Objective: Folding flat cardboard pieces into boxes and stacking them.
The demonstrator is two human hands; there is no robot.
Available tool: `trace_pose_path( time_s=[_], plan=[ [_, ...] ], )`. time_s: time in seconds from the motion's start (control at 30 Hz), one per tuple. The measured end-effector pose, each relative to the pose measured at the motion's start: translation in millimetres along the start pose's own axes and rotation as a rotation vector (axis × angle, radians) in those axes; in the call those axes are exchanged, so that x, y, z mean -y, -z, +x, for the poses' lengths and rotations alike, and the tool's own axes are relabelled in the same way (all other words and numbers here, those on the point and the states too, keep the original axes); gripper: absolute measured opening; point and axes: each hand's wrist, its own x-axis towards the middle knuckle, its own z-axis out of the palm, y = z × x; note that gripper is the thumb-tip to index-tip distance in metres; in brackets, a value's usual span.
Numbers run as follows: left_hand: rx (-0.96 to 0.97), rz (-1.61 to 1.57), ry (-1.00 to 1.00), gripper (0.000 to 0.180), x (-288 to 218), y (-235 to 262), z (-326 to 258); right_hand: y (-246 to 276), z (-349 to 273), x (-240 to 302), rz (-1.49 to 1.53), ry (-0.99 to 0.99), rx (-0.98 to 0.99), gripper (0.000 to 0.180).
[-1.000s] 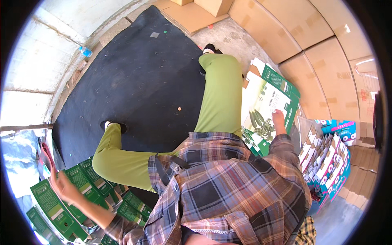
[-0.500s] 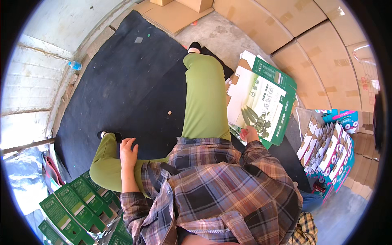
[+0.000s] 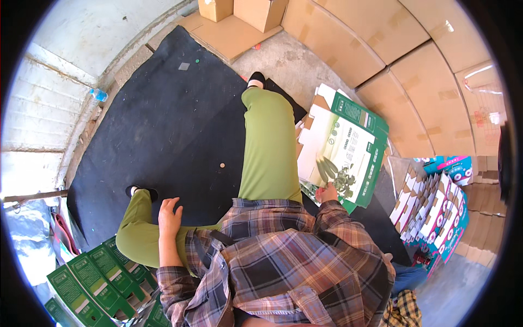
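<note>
My left hand [image 3: 170,216] is raised over my bent left leg, its fingers loosely spread with nothing in them. At my right side lies a stack of flattened green-and-white cartons [image 3: 364,143], with green vegetables printed on the top one. My right hand [image 3: 328,193] is at the near edge of that top carton, its fingers bent and closed on the edge. The fingertips are partly hidden, so how many layers they hold does not show.
A black mat [image 3: 158,125] covers the floor ahead. Folded green cartons [image 3: 90,283] stand at the lower left. Large brown boxes [image 3: 400,92] form a wall at the right, near pink-and-teal cartons [image 3: 438,212]. A bottle [image 3: 99,95] lies by the left wall. Another person's checked garment [image 3: 406,308] shows behind me.
My right hand has turned from showing its palm to closing at the carton's edge. My left hand stays raised over the leg. The whole view has shifted slightly.
</note>
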Motion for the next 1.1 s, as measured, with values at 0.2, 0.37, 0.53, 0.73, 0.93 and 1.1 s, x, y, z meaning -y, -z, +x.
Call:
trace_pose_path(
  time_s=[0.2,0.37,0.53,0.73,0.93,1.1],
  plan=[
    [0.04,-0.046,0.043,0.032,-3.5,0.3,2.9,-19.8,-17.5,16.6,0.255,0.068,0.179,0.032],
    [0.041,-0.054,0.022,0.032,0.4,-2.7,1.4,-67.4,-61.9,39.5,0.293,0.185,0.201,0.033],
    [0.055,-0.083,0.037,0.033,-8.8,-1.2,5.8,-124.8,-126.2,96.8,0.347,0.362,0.192,0.034],
    [0.025,-0.115,0.038,0.032,-6.3,0.9,4.6,-161.3,-210.1,117.2,0.368,0.213,0.485,0.025],
    [-0.089,-0.323,0.111,0.035,-5.1,9.5,3.2,-195.5,-301.8,126.3,-0.038,0.227,0.929,0.025],
    [-0.243,-0.645,0.167,0.049,7.9,14.6,9.1,-236.7,-351.6,123.1,-0.28,0.289,1.231,0.041]
  ],
)
